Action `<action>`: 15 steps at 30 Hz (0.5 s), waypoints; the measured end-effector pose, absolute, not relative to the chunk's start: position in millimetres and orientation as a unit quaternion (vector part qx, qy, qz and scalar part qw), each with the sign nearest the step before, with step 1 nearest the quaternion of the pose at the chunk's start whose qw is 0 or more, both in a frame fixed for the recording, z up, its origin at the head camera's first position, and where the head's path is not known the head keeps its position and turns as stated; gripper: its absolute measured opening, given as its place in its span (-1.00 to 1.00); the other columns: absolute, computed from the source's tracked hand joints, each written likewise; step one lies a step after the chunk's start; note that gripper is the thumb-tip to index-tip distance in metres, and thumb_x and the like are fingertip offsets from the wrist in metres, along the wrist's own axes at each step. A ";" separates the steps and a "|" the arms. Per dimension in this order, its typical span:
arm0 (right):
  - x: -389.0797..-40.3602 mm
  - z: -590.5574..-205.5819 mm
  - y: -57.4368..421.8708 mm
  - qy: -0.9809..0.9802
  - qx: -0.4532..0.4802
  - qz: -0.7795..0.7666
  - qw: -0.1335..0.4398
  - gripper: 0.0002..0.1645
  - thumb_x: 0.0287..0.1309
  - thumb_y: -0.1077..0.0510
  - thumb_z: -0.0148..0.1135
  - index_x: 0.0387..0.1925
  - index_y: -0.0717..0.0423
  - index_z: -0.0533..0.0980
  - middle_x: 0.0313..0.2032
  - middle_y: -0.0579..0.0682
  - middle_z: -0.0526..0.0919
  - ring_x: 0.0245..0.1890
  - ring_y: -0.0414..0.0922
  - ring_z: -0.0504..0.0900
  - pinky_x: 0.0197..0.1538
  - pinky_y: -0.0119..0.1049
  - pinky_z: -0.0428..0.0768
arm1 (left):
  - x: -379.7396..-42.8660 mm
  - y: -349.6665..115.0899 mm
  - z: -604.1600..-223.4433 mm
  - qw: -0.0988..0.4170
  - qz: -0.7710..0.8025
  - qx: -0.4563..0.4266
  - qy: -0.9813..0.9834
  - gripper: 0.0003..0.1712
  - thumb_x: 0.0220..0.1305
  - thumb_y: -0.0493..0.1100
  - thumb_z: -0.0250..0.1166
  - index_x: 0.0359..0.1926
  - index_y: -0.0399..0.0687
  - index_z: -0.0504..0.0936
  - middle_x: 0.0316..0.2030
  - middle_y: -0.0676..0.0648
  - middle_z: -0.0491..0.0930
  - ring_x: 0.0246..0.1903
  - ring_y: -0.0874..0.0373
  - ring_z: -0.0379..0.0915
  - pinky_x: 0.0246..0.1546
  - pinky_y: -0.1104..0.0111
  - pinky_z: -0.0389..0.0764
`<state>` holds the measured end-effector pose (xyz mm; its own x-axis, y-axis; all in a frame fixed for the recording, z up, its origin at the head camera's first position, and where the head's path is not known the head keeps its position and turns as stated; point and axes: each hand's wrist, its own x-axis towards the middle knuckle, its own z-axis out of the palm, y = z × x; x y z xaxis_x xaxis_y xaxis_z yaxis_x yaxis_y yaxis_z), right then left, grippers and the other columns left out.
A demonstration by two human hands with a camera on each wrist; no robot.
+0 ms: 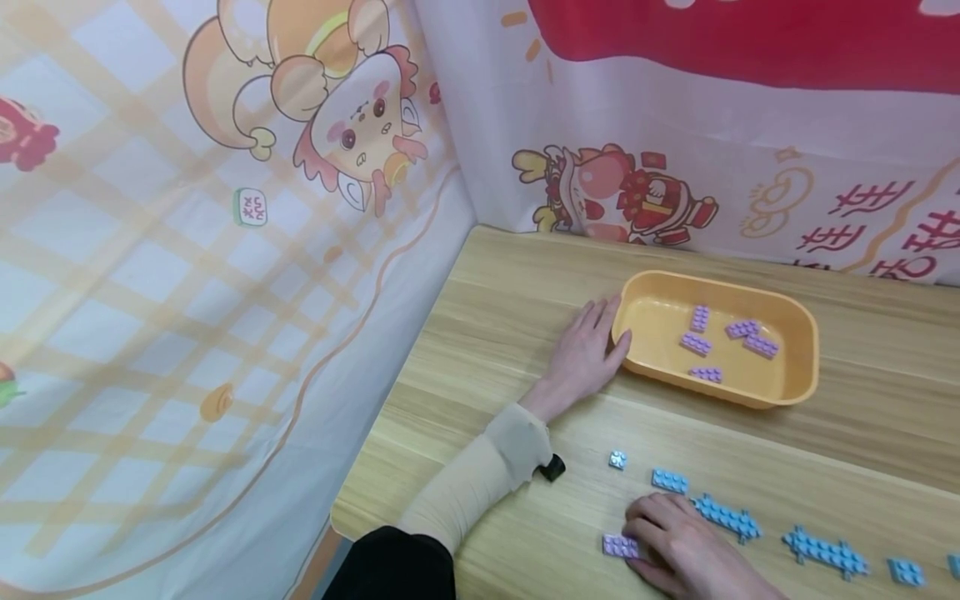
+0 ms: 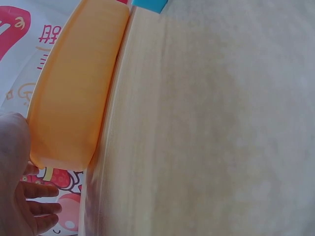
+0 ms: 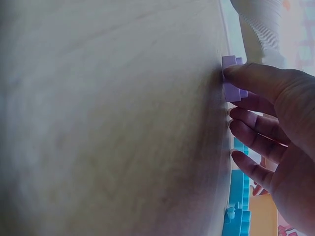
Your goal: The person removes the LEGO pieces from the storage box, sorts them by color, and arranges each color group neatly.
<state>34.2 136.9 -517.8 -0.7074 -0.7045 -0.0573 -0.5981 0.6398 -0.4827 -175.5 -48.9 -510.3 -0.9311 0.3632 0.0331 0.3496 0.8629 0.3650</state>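
Observation:
My left hand (image 1: 585,354) lies against the left end of an orange tray (image 1: 806,367), its thumb by the near corner. In the left wrist view, the fingers extend past the tray's end, loosely straight. Inside the tray are several purple toy bricks (image 1: 696,343). Low in the head view, my right hand (image 1: 686,542) pinches another purple toy brick (image 1: 619,546) between thumb and index finger at the tabletop. The right wrist view shows the thumb on that purple brick (image 3: 229,91), with the other fingers spread below. The index fingertip is partly hidden behind it.
Blue toy bricks run in a row beyond the right hand: a small square one (image 1: 617,460), a longer one (image 1: 670,480), two pieces with side knobs (image 1: 727,518) (image 1: 825,552) and another brick (image 1: 906,572). Printed cloth (image 1: 360,333) hangs along the wooden table's left and back edges.

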 end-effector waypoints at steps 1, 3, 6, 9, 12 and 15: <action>34.5 -517.6 137.0 0.897 -0.364 -0.220 0.119 -0.74 0.28 -0.20 0.58 -0.03 -0.38 0.75 0.02 -0.35 0.71 0.02 -0.21 0.69 0.12 0.04 0.81 | -175.5 -48.8 -509.9 0.018 0.185 0.185 0.965 -0.19 0.77 0.26 -0.19 0.80 0.02 0.00 0.73 -0.18 0.19 0.75 -0.07 0.08 0.81 0.15 0.12; 34.3 -517.5 137.3 0.897 -0.363 -0.220 0.121 -0.73 0.29 -0.22 0.57 -0.03 -0.39 0.74 0.02 -0.35 0.71 0.02 -0.22 0.68 0.11 0.03 0.81 | -175.4 -48.5 -509.3 0.019 0.184 0.185 0.965 -0.19 0.77 0.26 -0.19 0.80 0.02 0.00 0.73 -0.18 0.19 0.75 -0.07 0.08 0.81 0.16 0.11; 34.3 -516.4 136.9 0.898 -0.360 -0.218 0.129 -0.73 0.29 -0.22 0.57 -0.02 -0.38 0.75 0.03 -0.34 0.71 0.02 -0.21 0.68 0.12 0.04 0.81 | -175.1 -48.3 -508.6 0.020 0.185 0.186 0.965 -0.19 0.77 0.26 -0.19 0.80 0.02 -0.01 0.73 -0.17 0.19 0.75 -0.07 0.08 0.82 0.18 0.08; 33.4 -515.0 135.7 0.899 -0.355 -0.216 0.138 -0.72 0.29 -0.23 0.56 -0.02 -0.38 0.75 0.03 -0.33 0.71 0.02 -0.20 0.68 0.13 0.07 0.80 | -174.6 -48.5 -508.4 0.020 0.189 0.186 0.964 -0.19 0.77 0.26 -0.18 0.80 0.03 -0.01 0.73 -0.17 0.19 0.75 -0.07 0.07 0.82 0.18 0.08; 32.3 -512.6 132.4 0.901 -0.347 -0.214 0.151 -0.73 0.30 -0.23 0.55 -0.02 -0.38 0.75 0.03 -0.36 0.71 0.03 -0.22 0.67 0.15 0.08 0.79 | -174.3 -48.7 -508.2 0.017 0.192 0.186 0.963 -0.19 0.77 0.25 -0.16 0.80 0.03 -0.01 0.73 -0.17 0.20 0.75 -0.07 0.08 0.81 0.17 0.09; 30.4 -511.0 129.1 0.901 -0.340 -0.214 0.166 -0.73 0.32 -0.25 0.52 0.00 -0.39 0.75 0.02 -0.38 0.69 0.02 -0.26 0.64 0.16 0.07 0.77 | -174.5 -48.5 -508.6 0.015 0.194 0.186 0.963 -0.19 0.77 0.23 -0.13 0.80 0.04 0.00 0.73 -0.18 0.21 0.75 -0.08 0.10 0.81 0.17 0.10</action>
